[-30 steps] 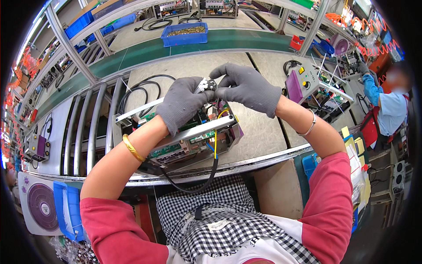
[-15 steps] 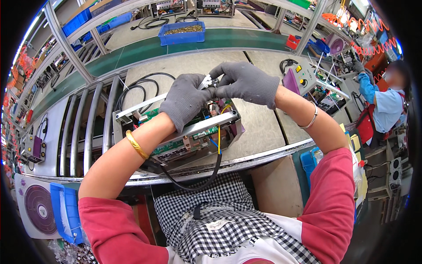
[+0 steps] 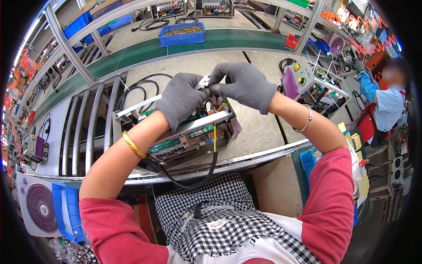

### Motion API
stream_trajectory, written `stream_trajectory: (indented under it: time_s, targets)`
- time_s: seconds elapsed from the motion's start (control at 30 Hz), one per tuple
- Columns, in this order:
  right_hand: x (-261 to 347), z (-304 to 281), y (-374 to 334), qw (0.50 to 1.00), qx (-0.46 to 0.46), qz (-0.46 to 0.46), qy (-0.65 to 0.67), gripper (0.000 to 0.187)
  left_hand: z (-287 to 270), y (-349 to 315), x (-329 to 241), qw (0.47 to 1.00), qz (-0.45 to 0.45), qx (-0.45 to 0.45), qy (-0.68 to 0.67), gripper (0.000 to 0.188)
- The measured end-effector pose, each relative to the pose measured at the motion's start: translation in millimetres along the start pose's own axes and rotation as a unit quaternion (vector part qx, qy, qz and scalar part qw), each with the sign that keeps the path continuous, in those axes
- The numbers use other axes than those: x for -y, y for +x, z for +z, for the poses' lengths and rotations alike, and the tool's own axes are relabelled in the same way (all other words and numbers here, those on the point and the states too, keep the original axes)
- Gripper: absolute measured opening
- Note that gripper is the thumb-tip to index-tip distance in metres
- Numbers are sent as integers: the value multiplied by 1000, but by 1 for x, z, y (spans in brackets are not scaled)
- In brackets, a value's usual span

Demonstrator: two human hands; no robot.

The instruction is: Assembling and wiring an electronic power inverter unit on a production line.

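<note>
Both of my hands wear grey knitted gloves. In my left hand (image 3: 182, 99), a small bundle of white plastic pieces (image 3: 204, 82) pokes out between thumb and fingers; its exact kind is too small to tell. My right hand (image 3: 246, 86) meets it from the right, thumb and forefinger pinched together against the left fingertips; what they grip is hidden. Below the hands sits an open-framed electrical unit (image 3: 193, 127) with green circuit boards, metal rails and a purple side. A yellow wire (image 3: 215, 138) and a thick black cable (image 3: 206, 178) hang from its front.
A second unit with a purple side and knobs (image 3: 303, 79) stands to the right. Metal rollers (image 3: 92, 127) lie left. Beyond the bench, a blue bin (image 3: 182, 40) of brass-coloured parts rests on a green conveyor (image 3: 228, 37). A co-worker (image 3: 387, 105) works at far right.
My gloved hands have shifted slightly left, still together at the white pieces. The unit beneath has turned or shifted a little. Fingertips remain pinched.
</note>
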State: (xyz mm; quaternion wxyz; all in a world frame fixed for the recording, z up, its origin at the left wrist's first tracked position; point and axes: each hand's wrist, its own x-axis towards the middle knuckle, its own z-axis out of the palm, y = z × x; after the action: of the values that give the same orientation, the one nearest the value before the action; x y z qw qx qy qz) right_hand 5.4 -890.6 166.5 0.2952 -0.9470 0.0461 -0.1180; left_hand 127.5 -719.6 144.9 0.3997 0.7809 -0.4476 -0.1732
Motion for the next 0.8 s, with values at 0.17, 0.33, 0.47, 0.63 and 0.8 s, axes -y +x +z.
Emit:
stream_trajectory:
  time_s: [0.17,0.33,0.47,0.63,0.8]
  targets:
    - [-2,4,0,999,-21,-39,-14,21,3,-1,2,999,22,-14,18,19]
    - [-10,7,0,998,18,-19,53,23,5,0,5,997,44,-24,64,19]
    - [-17,9,2,985,41,2,165,20,6,1,5,998,18,5,54,19]
    - [-25,5,6,970,7,-14,241,14,-4,2,0,992,27,28,119,23]
    - [-30,4,13,965,-22,-19,260,17,-20,6,-8,991,30,84,97,31]
